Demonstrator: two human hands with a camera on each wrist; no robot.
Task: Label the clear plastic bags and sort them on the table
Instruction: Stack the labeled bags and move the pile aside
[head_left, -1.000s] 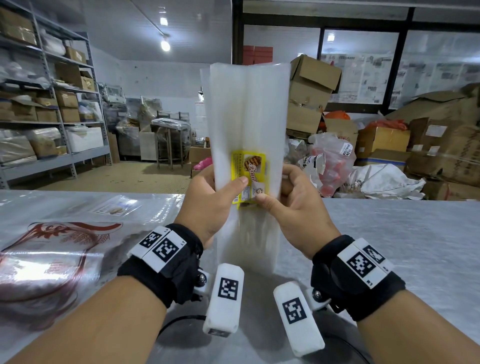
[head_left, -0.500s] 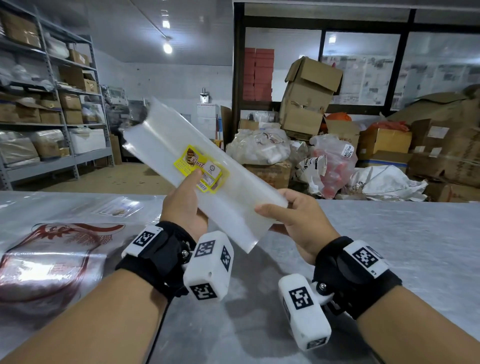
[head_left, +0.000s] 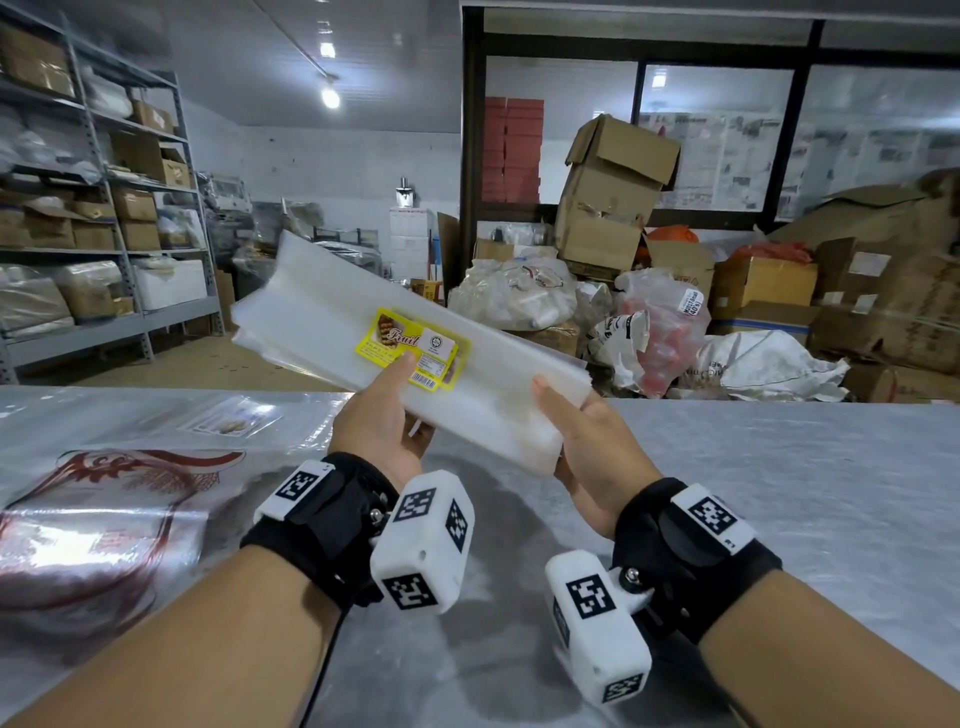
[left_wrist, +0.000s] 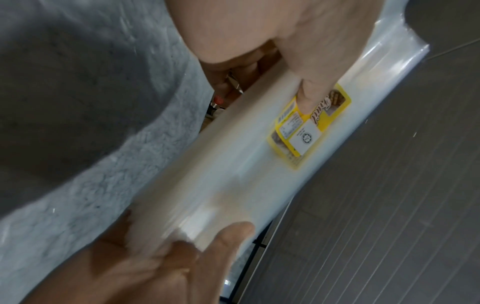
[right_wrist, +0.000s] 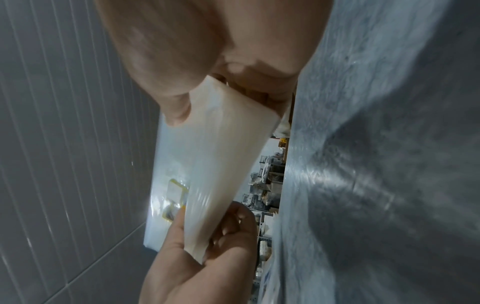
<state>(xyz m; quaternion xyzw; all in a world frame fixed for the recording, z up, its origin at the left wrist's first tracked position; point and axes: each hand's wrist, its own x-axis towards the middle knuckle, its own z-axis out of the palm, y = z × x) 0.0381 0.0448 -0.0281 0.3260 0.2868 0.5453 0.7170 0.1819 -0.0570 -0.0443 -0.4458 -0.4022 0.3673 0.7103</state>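
Note:
I hold a long folded stack of clear plastic bags (head_left: 483, 374) in the air over the grey table (head_left: 779, 493), tilted with its far end up to the left. A yellow label (head_left: 415, 349) sits on its top face. My left hand (head_left: 384, 415) grips the stack at its middle, thumb on the label's edge (left_wrist: 309, 100), fingers underneath. My right hand (head_left: 582, 431) grips the near right end (right_wrist: 226, 115), thumb on top. The stack (left_wrist: 233, 164) fills the left wrist view, and the label (right_wrist: 174, 197) shows faintly through the plastic in the right wrist view.
Large clear bags with a red printed design (head_left: 104, 499) lie on the table's left part. Beyond the far edge stand metal shelves (head_left: 104, 234) with boxes, stacked cardboard boxes (head_left: 613, 197) and filled plastic sacks (head_left: 660, 327).
The stack went from upright to tilted, then flatter and lower with its far end to the left. My right hand slid from the label to the near end.

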